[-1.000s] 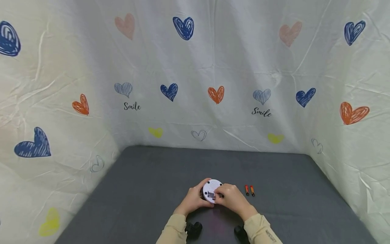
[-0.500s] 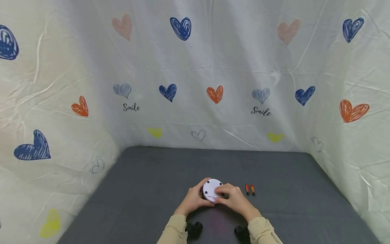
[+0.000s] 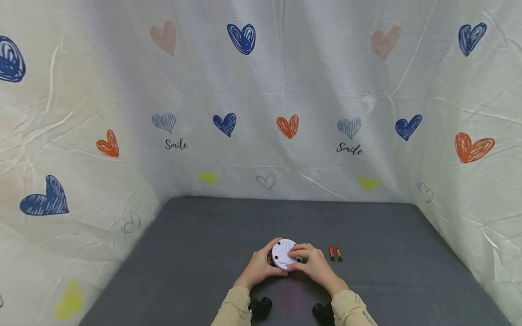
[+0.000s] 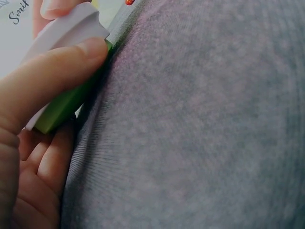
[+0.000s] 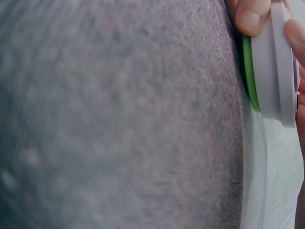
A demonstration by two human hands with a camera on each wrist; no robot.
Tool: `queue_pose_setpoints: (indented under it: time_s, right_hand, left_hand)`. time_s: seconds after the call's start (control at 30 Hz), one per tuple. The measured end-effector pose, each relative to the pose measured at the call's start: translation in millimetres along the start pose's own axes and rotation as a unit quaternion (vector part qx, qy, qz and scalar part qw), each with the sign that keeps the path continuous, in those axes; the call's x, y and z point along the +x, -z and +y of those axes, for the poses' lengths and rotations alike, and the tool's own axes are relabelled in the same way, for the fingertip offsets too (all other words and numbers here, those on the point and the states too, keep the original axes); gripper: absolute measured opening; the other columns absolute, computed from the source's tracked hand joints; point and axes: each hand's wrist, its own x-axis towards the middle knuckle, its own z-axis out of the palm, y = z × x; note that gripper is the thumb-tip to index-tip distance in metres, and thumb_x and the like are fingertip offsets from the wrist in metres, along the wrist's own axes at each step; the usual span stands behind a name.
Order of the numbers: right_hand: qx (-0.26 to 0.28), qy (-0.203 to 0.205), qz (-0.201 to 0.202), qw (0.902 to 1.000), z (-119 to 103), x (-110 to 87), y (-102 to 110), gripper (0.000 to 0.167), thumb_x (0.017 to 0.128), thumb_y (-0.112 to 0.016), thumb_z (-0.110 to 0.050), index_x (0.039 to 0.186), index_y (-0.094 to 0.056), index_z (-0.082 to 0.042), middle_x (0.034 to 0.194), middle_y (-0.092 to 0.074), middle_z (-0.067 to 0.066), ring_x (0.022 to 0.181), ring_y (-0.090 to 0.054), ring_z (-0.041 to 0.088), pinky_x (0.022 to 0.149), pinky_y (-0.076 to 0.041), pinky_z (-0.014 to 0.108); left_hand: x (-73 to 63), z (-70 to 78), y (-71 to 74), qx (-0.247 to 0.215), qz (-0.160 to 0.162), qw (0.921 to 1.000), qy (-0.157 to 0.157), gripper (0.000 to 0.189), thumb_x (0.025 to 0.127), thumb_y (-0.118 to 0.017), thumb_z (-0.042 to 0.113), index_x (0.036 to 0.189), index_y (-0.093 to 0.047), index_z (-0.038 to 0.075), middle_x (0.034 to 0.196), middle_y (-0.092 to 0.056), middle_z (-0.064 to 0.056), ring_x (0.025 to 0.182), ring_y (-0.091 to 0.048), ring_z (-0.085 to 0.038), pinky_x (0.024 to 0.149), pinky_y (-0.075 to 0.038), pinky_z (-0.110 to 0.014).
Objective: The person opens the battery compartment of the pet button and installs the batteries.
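Note:
My left hand (image 3: 258, 265) grips a round white device (image 3: 284, 247) by its left side, its back turned up and showing small holes and dark feet. A white battery cover (image 3: 284, 261) lies over the compartment. My right hand (image 3: 315, 265) holds the cover between curled fingers and thumb; they partly hide it. In the left wrist view, the left thumb (image 4: 62, 67) presses the device's white edge above a green part (image 4: 66, 105). The right wrist view shows the device's rim (image 5: 267, 71) side-on, with right fingertips (image 5: 296, 36) against its back.
Two red-and-black batteries (image 3: 335, 254) lie side by side on the grey table (image 3: 212, 235), right of my right hand. Black wrist mounts (image 3: 261, 308) sit below both wrists. A white curtain (image 3: 253, 90) printed with hearts surrounds the table.
The battery compartment was exposed a second ago; the white cover now lies over it. My right fingers have shifted slightly over the cover. The left hand keeps its grip.

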Motion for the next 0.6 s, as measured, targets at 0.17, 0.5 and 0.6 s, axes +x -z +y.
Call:
queue_pose_setpoints:
  time_s: [0.17, 0.5, 0.6]
  right_hand:
    - [-0.007, -0.014, -0.007, 0.9999, -0.4, 3.3, 2.6, 0.026, 0.068, -0.08, -0.021, 0.091, -0.075, -0.01, 0.097, -0.067, -0.004, 0.096, -0.059, 0.015, 0.08, -0.048, 0.033]
    - [-0.024, -0.005, -0.042, 0.9988, -4.9, 2.8, 6.0, 0.023, 0.077, -0.075, -0.021, 0.095, -0.074, -0.008, 0.102, -0.066, -0.001, 0.097, -0.058, 0.016, 0.081, -0.048, 0.035]
    - [-0.035, 0.006, -0.045, 0.9984, -4.8, 2.1, 5.5, 0.022, 0.079, -0.074, -0.022, 0.096, -0.073, -0.008, 0.103, -0.066, -0.001, 0.097, -0.058, 0.016, 0.081, -0.049, 0.035]
  left_hand:
    - [-4.2, 15.8, 3.2, -0.02, -0.004, 0.9998, -0.007, 0.09, 0.064, -0.085, 0.01, 0.14, -0.038, 0.007, 0.124, -0.054, -0.012, 0.104, -0.056, -0.016, 0.08, -0.047, -0.026]
    - [-10.7, 33.5, 8.1, -0.033, -0.011, 0.9994, -0.003, 0.088, 0.065, -0.084, 0.005, 0.139, -0.037, 0.001, 0.125, -0.053, -0.016, 0.106, -0.056, -0.019, 0.081, -0.047, -0.027]
    - [-11.4, 35.1, 8.4, -0.033, -0.011, 0.9994, -0.004, 0.087, 0.065, -0.083, 0.004, 0.139, -0.037, 0.001, 0.124, -0.053, -0.016, 0.105, -0.056, -0.019, 0.081, -0.047, -0.027]
